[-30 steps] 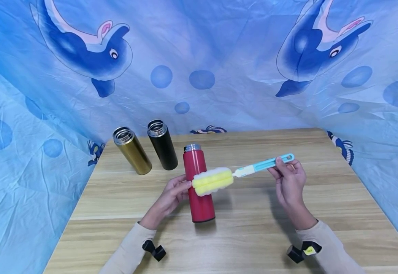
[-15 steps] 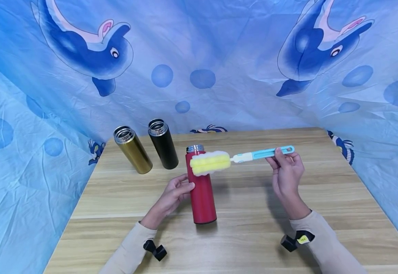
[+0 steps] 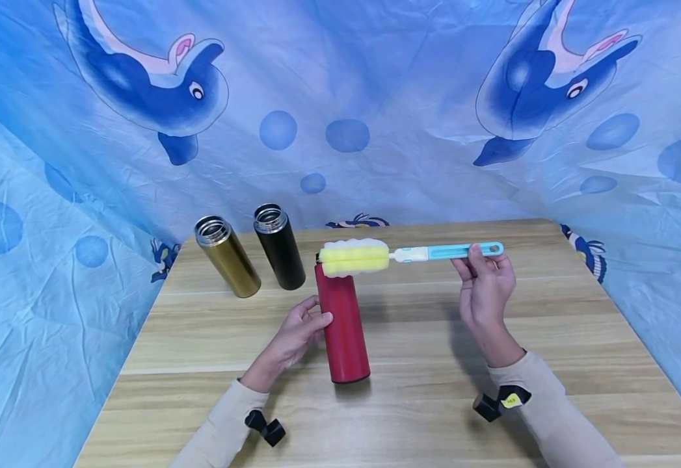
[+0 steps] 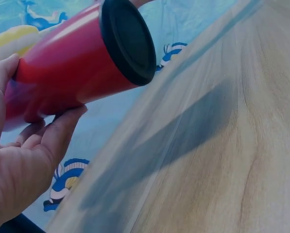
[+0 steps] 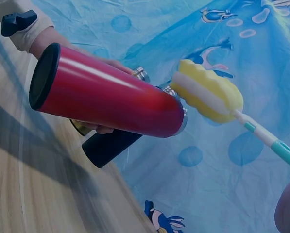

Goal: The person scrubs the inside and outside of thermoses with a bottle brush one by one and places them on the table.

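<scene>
Farthest to my left on the wooden table [image 3: 434, 416] stands a gold flask [image 3: 227, 257], uncapped, and just beside it on its right a black flask [image 3: 279, 247], also with its mouth open; both sit near the table's back edge, in front of the blue dolphin-print cloth [image 3: 340, 97] that hangs behind and around the sides. Next comes my left hand [image 3: 296, 333], with fingers and thumb wrapped round the middle of the red flask [image 3: 341, 325]. In the head view the flask is upright with its base near the table; my left wrist view shows its dark bottom [image 4: 127, 41] tipped toward the camera, and I cannot tell whether it touches the wood. At the flask's steel mouth lies the yellow and white sponge head [image 3: 354, 258] of the bottle brush [image 3: 410, 254], held roughly level and crosswise, covering the opening from the head view; in my right wrist view the sponge sits just beside the rim, outside it. The brush's white neck and light blue handle [image 3: 457, 250] run off to the right, where my right hand [image 3: 486, 289] pinches the far end of the handle between fingertips and thumb, close to its hanging hole, raised above the table.
</scene>
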Demonstrator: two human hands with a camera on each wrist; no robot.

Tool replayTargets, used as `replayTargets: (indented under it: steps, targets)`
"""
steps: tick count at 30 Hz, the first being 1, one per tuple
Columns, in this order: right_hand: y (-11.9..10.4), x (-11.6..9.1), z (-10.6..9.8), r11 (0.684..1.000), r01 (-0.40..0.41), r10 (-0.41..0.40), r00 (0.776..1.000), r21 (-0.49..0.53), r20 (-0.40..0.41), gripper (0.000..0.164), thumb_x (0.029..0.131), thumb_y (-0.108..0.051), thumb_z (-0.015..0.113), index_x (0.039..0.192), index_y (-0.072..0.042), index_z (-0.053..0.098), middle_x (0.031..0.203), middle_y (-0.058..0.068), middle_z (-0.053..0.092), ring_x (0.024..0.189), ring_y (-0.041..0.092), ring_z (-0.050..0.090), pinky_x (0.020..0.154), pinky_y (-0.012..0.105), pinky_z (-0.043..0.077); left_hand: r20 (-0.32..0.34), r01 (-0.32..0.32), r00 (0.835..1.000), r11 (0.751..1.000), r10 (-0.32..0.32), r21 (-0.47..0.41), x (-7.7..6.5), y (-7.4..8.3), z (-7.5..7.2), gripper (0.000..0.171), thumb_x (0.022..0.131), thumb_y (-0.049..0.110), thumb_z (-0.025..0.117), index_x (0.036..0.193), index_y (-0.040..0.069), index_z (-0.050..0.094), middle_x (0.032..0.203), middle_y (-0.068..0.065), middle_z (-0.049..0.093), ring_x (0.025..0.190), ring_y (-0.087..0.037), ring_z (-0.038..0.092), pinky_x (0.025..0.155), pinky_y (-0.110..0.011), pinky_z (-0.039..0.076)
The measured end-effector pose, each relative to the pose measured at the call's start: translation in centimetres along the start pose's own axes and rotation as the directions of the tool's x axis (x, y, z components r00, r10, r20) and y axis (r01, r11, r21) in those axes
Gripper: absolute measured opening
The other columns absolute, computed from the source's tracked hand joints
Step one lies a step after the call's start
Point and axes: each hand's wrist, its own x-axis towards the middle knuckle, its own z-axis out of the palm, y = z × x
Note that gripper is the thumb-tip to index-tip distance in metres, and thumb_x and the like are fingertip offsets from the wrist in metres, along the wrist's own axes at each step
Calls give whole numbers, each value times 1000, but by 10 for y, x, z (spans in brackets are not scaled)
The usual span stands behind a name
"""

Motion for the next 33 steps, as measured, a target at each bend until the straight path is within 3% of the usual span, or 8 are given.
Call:
replayTargets:
  steps: [9, 22, 33]
  targets:
    - [0, -2, -1, 999, -23, 23, 1000, -32, -6, 23, 89, 13, 68, 99, 5, 50, 80, 16, 65, 68, 24, 74, 65, 30, 61, -11, 12, 1000, 1000, -12, -6, 2, -1, -3, 32, 98, 8, 60, 125, 6, 44, 104, -2, 76, 95, -16, 74, 86, -35, 60]
    - [-9, -9, -14, 988, -65, 68, 998, -137, 19, 28, 89, 7, 73, 102, 4, 48, 82, 14, 64, 68, 22, 74, 68, 27, 60, -31, 29, 999, 999, -28, 25, 6, 2, -3, 53, 102, 7, 55, 146, -15, 34, 111, -1, 75, 101, -17, 73, 89, -36, 59]
    - [-16, -17, -26, 983, -104, 104, 995, -148, -7, 26, 89, 9, 71, 101, 4, 48, 83, 15, 66, 69, 22, 74, 68, 28, 60, -19, 28, 999, 999, -27, 41, 9, 4, -5, 58, 104, 13, 57, 149, -16, 33, 117, -4, 71, 106, -18, 71, 92, -37, 59]
